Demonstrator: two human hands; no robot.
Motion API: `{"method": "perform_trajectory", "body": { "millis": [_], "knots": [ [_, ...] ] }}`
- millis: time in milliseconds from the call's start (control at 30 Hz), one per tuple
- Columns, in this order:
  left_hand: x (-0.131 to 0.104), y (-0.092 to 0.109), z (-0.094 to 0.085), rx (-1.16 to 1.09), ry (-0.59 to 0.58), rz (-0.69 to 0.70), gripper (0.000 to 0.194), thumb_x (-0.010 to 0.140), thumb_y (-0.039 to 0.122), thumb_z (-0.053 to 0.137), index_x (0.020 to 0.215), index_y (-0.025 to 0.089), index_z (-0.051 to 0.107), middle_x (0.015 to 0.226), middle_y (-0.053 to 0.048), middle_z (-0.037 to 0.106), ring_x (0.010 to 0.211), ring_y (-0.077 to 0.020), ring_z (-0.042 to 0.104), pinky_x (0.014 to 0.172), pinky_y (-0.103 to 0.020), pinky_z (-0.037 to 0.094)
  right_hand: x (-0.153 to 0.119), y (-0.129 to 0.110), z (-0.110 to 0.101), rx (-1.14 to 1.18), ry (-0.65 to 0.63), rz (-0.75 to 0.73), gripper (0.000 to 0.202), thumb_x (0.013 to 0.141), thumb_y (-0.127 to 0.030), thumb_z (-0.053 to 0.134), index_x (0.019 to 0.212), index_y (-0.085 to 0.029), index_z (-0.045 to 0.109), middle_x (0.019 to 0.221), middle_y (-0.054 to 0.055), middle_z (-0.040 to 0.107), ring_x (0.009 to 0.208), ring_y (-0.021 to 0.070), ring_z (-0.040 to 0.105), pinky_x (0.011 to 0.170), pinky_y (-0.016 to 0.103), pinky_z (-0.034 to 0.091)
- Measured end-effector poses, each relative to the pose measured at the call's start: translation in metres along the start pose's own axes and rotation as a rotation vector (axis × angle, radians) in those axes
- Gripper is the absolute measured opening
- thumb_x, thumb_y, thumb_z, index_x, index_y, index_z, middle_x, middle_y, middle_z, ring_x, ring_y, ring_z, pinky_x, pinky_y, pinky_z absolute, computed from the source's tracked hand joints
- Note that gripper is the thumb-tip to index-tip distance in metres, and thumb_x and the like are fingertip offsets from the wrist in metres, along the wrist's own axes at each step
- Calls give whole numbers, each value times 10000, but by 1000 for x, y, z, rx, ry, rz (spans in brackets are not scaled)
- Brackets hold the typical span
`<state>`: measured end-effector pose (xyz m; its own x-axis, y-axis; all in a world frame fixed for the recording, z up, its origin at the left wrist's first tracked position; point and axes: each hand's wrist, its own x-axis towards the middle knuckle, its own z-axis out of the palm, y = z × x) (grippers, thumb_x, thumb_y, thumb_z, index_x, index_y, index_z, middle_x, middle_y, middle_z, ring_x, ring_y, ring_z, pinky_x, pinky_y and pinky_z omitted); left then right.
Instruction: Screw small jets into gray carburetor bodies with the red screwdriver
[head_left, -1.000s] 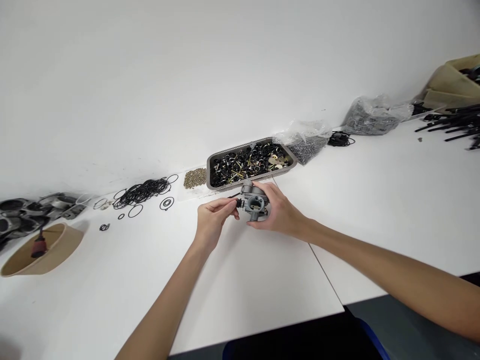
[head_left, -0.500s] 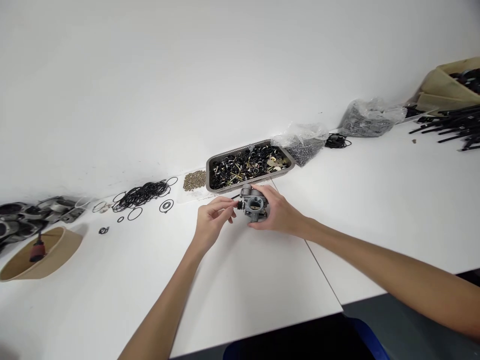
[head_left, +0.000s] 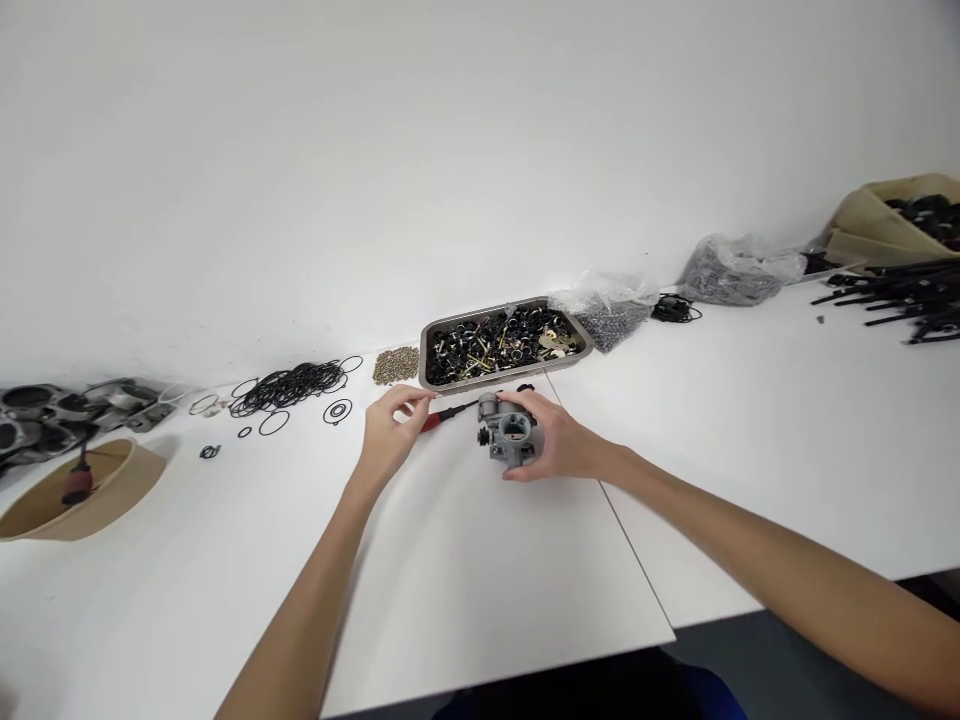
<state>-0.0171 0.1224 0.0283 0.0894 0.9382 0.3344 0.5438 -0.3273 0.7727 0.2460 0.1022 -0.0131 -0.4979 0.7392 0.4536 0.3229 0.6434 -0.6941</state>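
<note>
My right hand is wrapped round a grey metal carburetor just above the white table, its round bore facing me. A small black knob-like fitting sticks out from the carburetor's left side. Apart from it, on the left, my left hand has its thumb and index finger pinched together near the tray corner; whatever may be between them is too small to make out. Beside those fingertips lies a screwdriver with a red handle, partly hidden by the hand.
Behind the hands stands a metal tray of mixed small parts. Brass pieces and black O-rings lie to its left, bagged parts to its right. Far left are a cardboard ring and metal castings; black rods lie far right.
My left hand has left the black fitting on the carburetor and moved left, its fingers now beside the screwdriver. My right hand keeps its hold. The view has tilted slightly.
</note>
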Motion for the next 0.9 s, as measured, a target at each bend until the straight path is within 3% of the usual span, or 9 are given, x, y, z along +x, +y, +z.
{"method": "perform_trajectory", "body": {
  "millis": [167, 267, 367, 533, 700, 800, 900],
  "knots": [
    [4, -18, -8, 233, -126, -31, 206, 709, 401, 725, 774, 206, 731, 783, -66, 633, 794, -234, 533, 723, -332, 379, -2, -8, 1, 51, -160, -34, 978, 608, -432, 861, 1434, -239, 375, 1301, 117, 532, 1208, 298, 520, 1029, 470, 446],
    [4, -26, -8, 250, -209, -58, 227, 640, 394, 776, 783, 220, 744, 793, -62, 624, 759, -225, 529, 691, -323, 379, -3, -17, 4, 77, -205, -17, 993, 604, -419, 865, 1446, -251, 365, 1281, 109, 534, 1171, 287, 541, 1011, 448, 461],
    [5, -33, -7, 197, -220, -90, 213, 640, 371, 764, 788, 219, 748, 813, -60, 617, 726, -199, 526, 684, -316, 403, -4, -22, 7, 93, -239, -9, 1000, 590, -398, 877, 1442, -249, 374, 1291, 110, 522, 1186, 287, 534, 1029, 437, 449],
    [7, -29, -11, -28, -139, -167, 281, 600, 393, 812, 765, 180, 732, 845, -70, 649, 726, -174, 560, 652, -290, 437, -5, -25, 10, 75, -306, 49, 992, 604, -421, 865, 1445, -263, 363, 1319, 110, 492, 1209, 293, 518, 1037, 445, 446],
    [7, -14, -27, -435, -68, -254, 325, 741, 430, 729, 800, 124, 637, 563, -32, 593, 488, -141, 533, 496, -273, 406, -4, -29, 6, -30, -349, 51, 1023, 623, -486, 842, 1474, -268, 319, 1340, 126, 480, 1279, 337, 436, 1049, 505, 427],
    [10, -14, -39, -673, 23, -281, 303, 776, 412, 664, 764, 129, 557, 678, -62, 646, 408, -112, 501, 406, -257, 369, -3, -34, -2, -67, -380, 67, 1052, 649, -596, 795, 1506, -263, 283, 1400, 136, 444, 1335, 361, 371, 1064, 547, 402],
    [15, -23, -50, -850, 151, -320, 227, 731, 332, 647, 761, 152, 513, 686, -32, 630, 375, -87, 464, 368, -226, 332, 1, -36, -19, -56, -357, 128, 831, 767, -615, 695, 1466, -295, 381, 1451, 105, 428, 1363, 335, 364, 1081, 545, 383]
  ]
}}
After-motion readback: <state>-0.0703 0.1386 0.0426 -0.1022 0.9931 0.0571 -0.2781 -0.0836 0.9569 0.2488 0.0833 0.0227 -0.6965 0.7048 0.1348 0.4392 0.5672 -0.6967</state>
